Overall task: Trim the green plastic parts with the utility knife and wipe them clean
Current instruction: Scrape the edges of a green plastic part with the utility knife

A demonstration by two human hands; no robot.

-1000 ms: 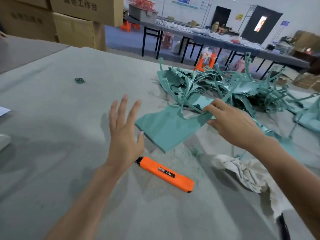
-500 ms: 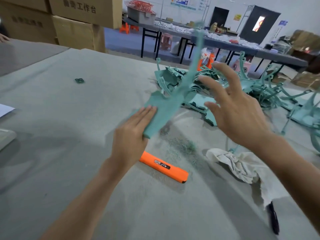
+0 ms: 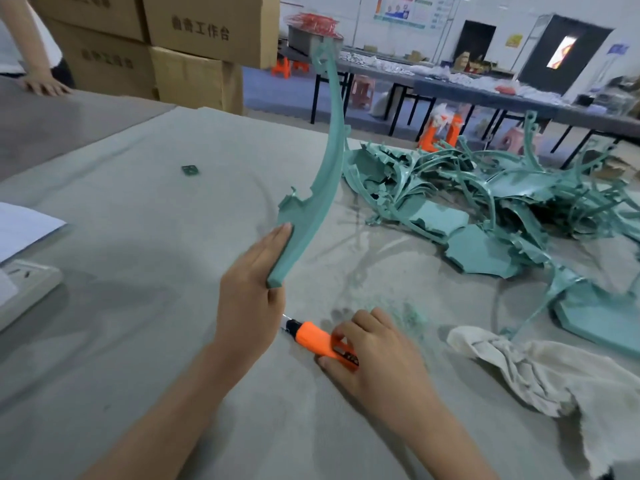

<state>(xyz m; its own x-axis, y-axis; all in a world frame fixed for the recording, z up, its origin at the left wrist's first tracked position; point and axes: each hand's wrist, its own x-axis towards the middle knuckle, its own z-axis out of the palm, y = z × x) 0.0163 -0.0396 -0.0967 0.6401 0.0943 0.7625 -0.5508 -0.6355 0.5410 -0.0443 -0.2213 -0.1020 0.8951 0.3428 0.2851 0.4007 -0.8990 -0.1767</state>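
My left hand (image 3: 251, 292) holds a long curved green plastic part (image 3: 323, 168) upright, its flat lower end gripped between fingers and palm, its thin arm rising toward the boxes. My right hand (image 3: 375, 355) lies on the table with its fingers curled round the orange utility knife (image 3: 313, 337), whose black tip points left toward my left hand. A heap of green plastic parts (image 3: 485, 202) covers the table at the right. A crumpled off-white cloth (image 3: 540, 372) lies at the lower right, beside my right forearm.
The grey felt-covered table (image 3: 138, 271) carries green shavings (image 3: 401, 313), a small green scrap (image 3: 190, 169), a white power strip (image 3: 24, 289) and paper (image 3: 20, 226) at left. Cardboard boxes (image 3: 194, 50) stand behind. Another person's hand (image 3: 43, 86) rests at far left.
My left hand has raised the green part upright. My right hand let go of it, dropped to the table and closed on the orange knife.
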